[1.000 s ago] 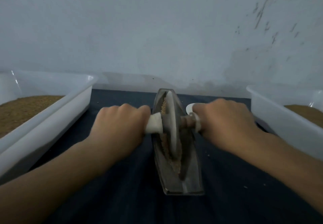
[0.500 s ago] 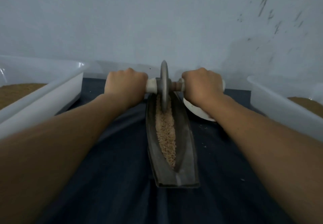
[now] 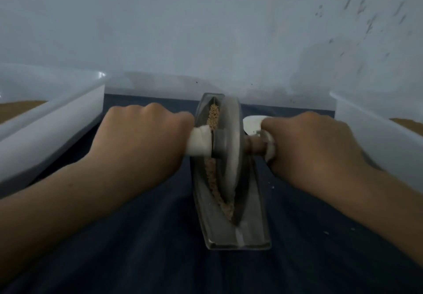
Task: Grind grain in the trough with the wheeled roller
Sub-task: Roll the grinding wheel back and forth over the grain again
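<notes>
A long grey boat-shaped trough point(image 3: 251, 229) lies on the dark cloth, pointing away from me. Tan grain point(image 3: 214, 115) fills its groove. The wheeled roller's grey disc point(image 3: 229, 147) stands upright in the groove, around the trough's middle. My left hand point(image 3: 139, 142) grips the white-wrapped left handle point(image 3: 199, 143). My right hand point(image 3: 313, 149) grips the right handle, whose brown axle point(image 3: 255, 144) shows between the disc and my fingers. The disc hides part of the grain.
A white tub point(image 3: 57, 119) with brown grain stands at the left, and another white tub point(image 3: 375, 133) at the right. A small white dish point(image 3: 250, 121) peeks out behind my right hand. A pale wall rises just beyond the trough. A few crumbs lie on the cloth.
The roller went from mid-trough to the far end, then came back toward me to the middle. Both hands kept their grip on the handles throughout.
</notes>
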The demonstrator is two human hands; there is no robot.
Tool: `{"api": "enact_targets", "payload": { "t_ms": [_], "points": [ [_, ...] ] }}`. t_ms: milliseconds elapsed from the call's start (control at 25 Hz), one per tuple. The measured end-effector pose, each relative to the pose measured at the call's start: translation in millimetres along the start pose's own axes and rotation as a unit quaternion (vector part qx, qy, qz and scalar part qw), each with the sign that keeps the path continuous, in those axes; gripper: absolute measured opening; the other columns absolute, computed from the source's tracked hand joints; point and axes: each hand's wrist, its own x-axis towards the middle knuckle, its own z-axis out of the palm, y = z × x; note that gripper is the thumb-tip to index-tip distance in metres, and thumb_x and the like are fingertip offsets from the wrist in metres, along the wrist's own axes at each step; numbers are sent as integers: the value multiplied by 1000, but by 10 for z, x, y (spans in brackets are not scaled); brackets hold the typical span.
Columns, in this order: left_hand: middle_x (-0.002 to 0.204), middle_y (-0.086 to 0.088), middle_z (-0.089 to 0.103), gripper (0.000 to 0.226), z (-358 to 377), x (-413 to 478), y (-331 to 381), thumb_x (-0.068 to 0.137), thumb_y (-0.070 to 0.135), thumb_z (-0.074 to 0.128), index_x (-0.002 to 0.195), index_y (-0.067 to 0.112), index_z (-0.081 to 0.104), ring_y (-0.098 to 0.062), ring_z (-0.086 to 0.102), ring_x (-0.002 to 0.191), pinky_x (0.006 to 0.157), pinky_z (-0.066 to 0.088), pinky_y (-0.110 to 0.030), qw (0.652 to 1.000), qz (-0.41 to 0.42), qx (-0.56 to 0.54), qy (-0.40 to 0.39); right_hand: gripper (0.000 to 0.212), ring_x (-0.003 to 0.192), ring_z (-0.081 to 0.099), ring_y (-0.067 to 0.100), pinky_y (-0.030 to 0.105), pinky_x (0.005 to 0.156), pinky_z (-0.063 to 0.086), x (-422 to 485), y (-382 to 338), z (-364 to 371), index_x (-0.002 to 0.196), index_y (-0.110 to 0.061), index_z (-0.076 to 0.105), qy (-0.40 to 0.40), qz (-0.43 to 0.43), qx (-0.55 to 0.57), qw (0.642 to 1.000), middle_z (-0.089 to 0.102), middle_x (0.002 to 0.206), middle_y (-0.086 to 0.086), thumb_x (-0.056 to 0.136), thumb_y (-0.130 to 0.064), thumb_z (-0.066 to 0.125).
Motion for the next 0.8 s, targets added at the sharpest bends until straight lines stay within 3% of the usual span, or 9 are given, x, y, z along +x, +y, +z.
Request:
{"api": "enact_targets", "payload": {
  "t_ms": [80, 160, 240, 360, 480, 600, 720, 800],
  "points": [
    [50, 0, 33, 33, 278, 270, -13, 66, 16, 69, 69, 21, 37, -17, 26, 38, 45, 20, -21, 999, -23, 20, -11, 27, 49, 44, 22, 21, 47, 17, 377, -15, 270, 69, -25, 43, 12, 29, -41, 999, 44, 58, -5, 75, -29, 69],
    [56, -4, 43, 27, 532, 547, -31, 78, 16, 68, 75, 19, 41, -24, 42, 45, 46, 26, -27, 998, -55, 31, -6, 8, 60, 43, 25, 26, 48, 16, 743, -27, 510, 84, -22, 55, 37, 64, -38, 997, 55, 72, 3, 87, -20, 62],
    [57, -2, 38, 23, 632, 745, -45, 82, 16, 66, 79, 17, 43, -24, 39, 48, 48, 23, -28, 996, -80, 43, -12, 11, 63, 47, 25, 28, 50, 17, 927, -35, 580, 96, -18, 60, 31, 85, -42, 995, 57, 75, 5, 88, -10, 60],
    [60, -5, 50, 20, 509, 593, -7, 79, 18, 67, 78, 18, 48, -28, 50, 49, 48, 22, -27, 997, -65, 36, -8, 10, 61, 46, 26, 28, 49, 18, 725, -39, 472, 94, -20, 59, 31, 61, -29, 997, 56, 72, 1, 87, -14, 63],
    [55, 7, 32, 29, 186, 193, 21, 76, 34, 66, 75, 28, 37, -15, 24, 42, 46, 14, -24, 999, -20, 36, -16, 17, 51, 41, 22, 26, 46, 21, 251, -11, 234, 84, -27, 53, 13, 11, -20, 1000, 44, 62, -7, 79, -26, 69],
    [55, 13, 18, 29, -133, 43, -62, 64, 42, 69, 72, 35, 43, -7, 9, 43, 46, 7, -19, 999, 27, 32, -33, 29, 41, 17, 6, 17, 45, 10, -63, -10, -96, 65, -28, 43, 21, -5, -10, 1000, 23, 50, -13, 56, -28, 71],
    [59, 13, 38, 15, -11, 98, -83, 72, 46, 63, 81, 38, 53, -4, 28, 46, 43, 15, -21, 995, 14, 30, -99, 20, 41, 26, 8, 18, 44, 15, -46, 25, -76, 62, -28, 42, -23, 3, -9, 1000, 33, 50, -13, 60, -32, 62],
    [63, 11, 43, 13, 228, 215, -47, 79, 42, 61, 81, 34, 51, -10, 34, 49, 45, 17, -23, 996, -25, 28, -87, 19, 45, 36, 13, 20, 45, 21, 192, 17, 130, 65, -28, 48, -26, 12, -35, 999, 43, 55, -9, 70, -32, 65]
  ]
}}
